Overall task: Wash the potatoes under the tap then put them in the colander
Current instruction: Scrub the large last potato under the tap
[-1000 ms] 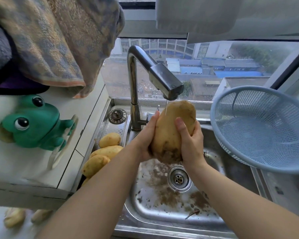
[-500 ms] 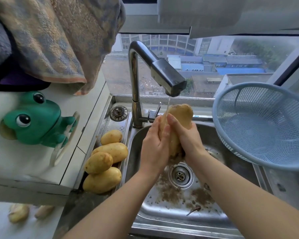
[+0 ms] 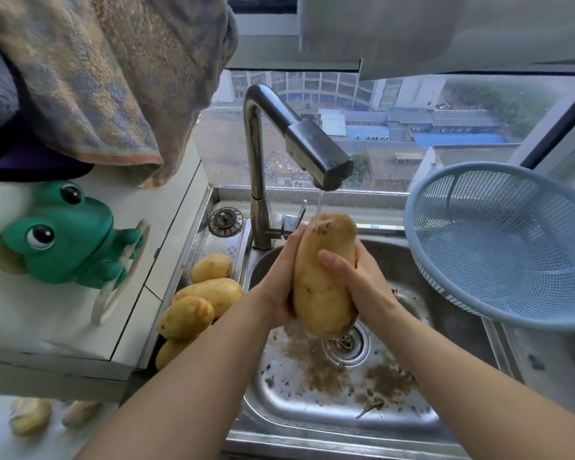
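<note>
A long brown potato got washed under the grey metal tap.
Over the shiny steel sink, dirty by the drain, the left hand and right hand gripped it with curled fingers, standing it up so the thin water hit its top. More yellow potatoes lay at the left. The round blue plastic colander sat close on the right with nothing in it, likely so clean ones could drop straight in.
</note>
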Motion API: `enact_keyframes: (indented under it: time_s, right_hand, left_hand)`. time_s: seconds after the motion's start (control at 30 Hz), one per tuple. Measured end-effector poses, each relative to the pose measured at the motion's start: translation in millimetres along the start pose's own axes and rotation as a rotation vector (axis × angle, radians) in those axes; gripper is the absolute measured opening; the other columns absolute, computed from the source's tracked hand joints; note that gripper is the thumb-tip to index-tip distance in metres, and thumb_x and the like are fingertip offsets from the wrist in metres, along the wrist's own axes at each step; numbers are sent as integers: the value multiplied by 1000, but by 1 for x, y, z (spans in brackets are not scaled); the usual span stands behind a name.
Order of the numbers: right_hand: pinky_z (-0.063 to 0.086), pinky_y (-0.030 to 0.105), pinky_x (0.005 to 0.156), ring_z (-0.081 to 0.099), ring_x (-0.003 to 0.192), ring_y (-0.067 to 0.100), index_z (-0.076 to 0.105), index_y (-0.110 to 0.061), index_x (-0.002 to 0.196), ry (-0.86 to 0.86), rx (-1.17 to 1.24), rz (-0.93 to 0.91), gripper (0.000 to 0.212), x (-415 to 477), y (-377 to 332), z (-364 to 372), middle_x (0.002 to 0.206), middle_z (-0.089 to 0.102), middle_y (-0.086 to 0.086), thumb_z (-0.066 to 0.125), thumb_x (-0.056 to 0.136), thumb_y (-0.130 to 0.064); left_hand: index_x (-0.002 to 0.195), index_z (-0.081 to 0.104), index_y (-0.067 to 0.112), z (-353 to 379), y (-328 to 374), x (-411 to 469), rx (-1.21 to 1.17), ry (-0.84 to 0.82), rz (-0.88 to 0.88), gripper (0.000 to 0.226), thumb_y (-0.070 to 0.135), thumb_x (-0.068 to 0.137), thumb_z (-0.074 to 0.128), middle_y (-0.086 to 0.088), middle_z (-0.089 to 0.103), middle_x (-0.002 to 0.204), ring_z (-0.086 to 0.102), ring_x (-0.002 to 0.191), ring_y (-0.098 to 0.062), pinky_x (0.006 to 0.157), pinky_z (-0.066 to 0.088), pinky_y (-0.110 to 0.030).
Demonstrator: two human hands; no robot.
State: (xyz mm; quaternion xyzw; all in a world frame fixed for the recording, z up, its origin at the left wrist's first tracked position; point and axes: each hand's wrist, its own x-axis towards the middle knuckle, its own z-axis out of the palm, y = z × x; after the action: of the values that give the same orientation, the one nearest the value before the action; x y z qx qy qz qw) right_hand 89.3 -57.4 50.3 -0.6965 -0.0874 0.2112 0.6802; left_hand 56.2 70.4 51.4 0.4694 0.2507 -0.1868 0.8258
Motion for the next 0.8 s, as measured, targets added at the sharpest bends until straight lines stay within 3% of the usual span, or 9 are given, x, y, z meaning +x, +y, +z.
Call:
enact_keyframes:
  time_s: [0.13,0.23,0.33,0.4,0.47,0.57,0.63,0.7,0.8]
  right_hand:
    - [52,33,91,61,108,11,40,-34,139,49,-146,-65,82,2,1,8,123,59,-5,68,66,-60]
    - [50,32,92,60,102,12,47,-32,128,47,-211,4,53,9,-6,13,112,60,-8,70,81,-46]
    - [49,40,95,61,102,20,59,-22,112,55,-194,119,27,13,-10,13,108,65,3,55,93,-41]
    - [47,45,96,61,103,25,63,-22,98,80,-121,227,30,13,-14,14,105,65,7,42,99,-44]
    - [45,48,100,61,104,26,63,-25,92,78,-97,244,35,13,-19,13,104,66,7,34,102,-40]
    - [42,47,106,57,114,23,62,-26,115,-17,-73,163,32,12,-18,9,119,62,6,33,104,-35]
    - [41,46,107,54,117,23,48,-26,135,-110,-60,174,36,8,-17,5,127,56,4,39,102,-38]
    - [45,45,103,54,113,22,40,-30,137,-179,-107,202,40,5,-16,4,123,53,1,45,99,-39]
    - [50,37,91,55,101,16,42,-30,129,-159,-176,164,32,1,-16,7,113,54,-2,47,98,-38]
  left_hand:
    - [115,69,22,6,-18,-4,-9,73,116,71,77,79,42,-7,74,105,70,98,-20,86,54,-39]
    - [95,65,35,11,-31,-13,177,157,239,49,74,79,40,10,75,81,71,77,-2,73,56,-27]
    - [110,61,31,6,-44,-16,280,142,261,60,77,71,58,0,73,104,70,95,-13,85,57,-36]
    - [128,47,23,2,-52,-17,309,131,259,97,73,50,76,-4,66,117,67,104,-20,90,56,-43]
    - [133,40,22,-3,-56,-16,298,133,260,113,68,40,84,-3,62,120,65,107,-20,91,55,-44]
    - [133,41,20,-8,-53,-13,262,92,278,103,58,48,84,-8,62,122,65,108,-23,90,56,-44]
    - [132,41,21,-14,-50,-14,252,42,276,93,52,55,81,-10,61,124,65,109,-23,85,57,-39]
    - [133,38,24,-18,-48,-18,286,12,252,91,52,56,78,-7,59,125,64,109,-21,82,58,-35]
    - [136,34,26,-18,-53,-21,338,22,260,97,54,54,78,-4,57,126,62,110,-18,82,57,-31]
